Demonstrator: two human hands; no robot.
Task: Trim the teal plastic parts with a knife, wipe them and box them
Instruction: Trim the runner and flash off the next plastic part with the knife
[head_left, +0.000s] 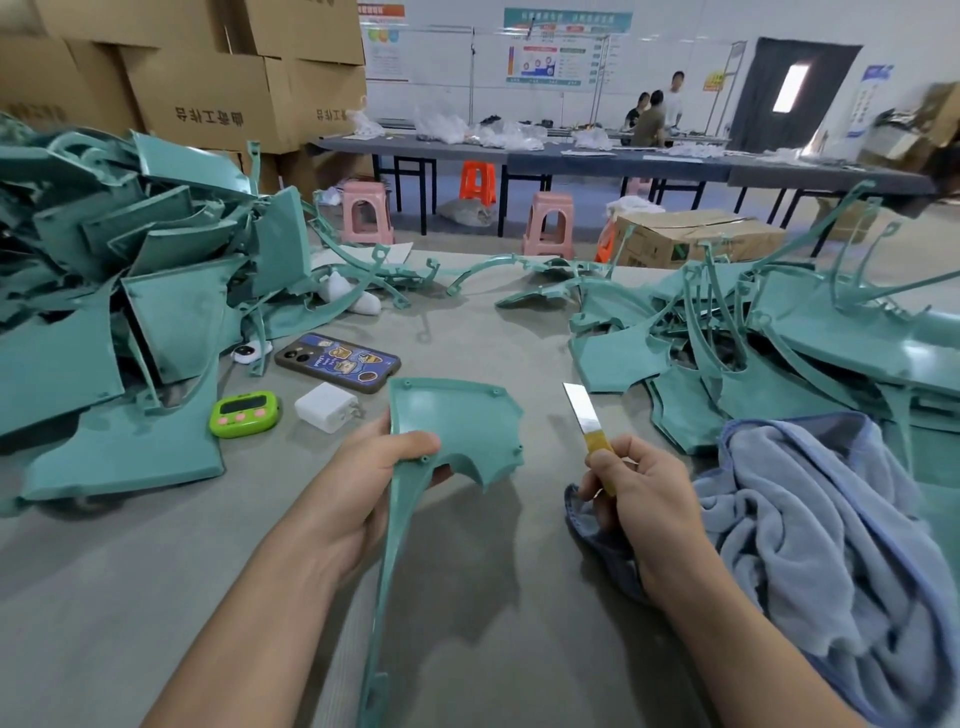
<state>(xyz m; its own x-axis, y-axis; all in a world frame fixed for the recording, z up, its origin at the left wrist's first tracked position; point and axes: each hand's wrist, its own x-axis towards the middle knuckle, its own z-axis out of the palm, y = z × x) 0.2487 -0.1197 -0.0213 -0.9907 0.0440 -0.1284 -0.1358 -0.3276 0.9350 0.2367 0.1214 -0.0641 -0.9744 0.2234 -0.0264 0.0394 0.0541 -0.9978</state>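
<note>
Teal part (457, 426): left hand (358, 488), tail cropped | knife (583, 414): right hand (641, 493)

A single head-worn camera looks forward and down, close over the flat grey table (493, 597), with the room beyond.

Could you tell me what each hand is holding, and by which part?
The left hand grips the teal part at its left edge, thumb on top. The right hand holds the knife by its yellow handle.

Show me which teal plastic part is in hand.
The flat teal plastic panel with a long curved arm, held by the left hand; the other teal parts lie piled on the grey table.
</note>
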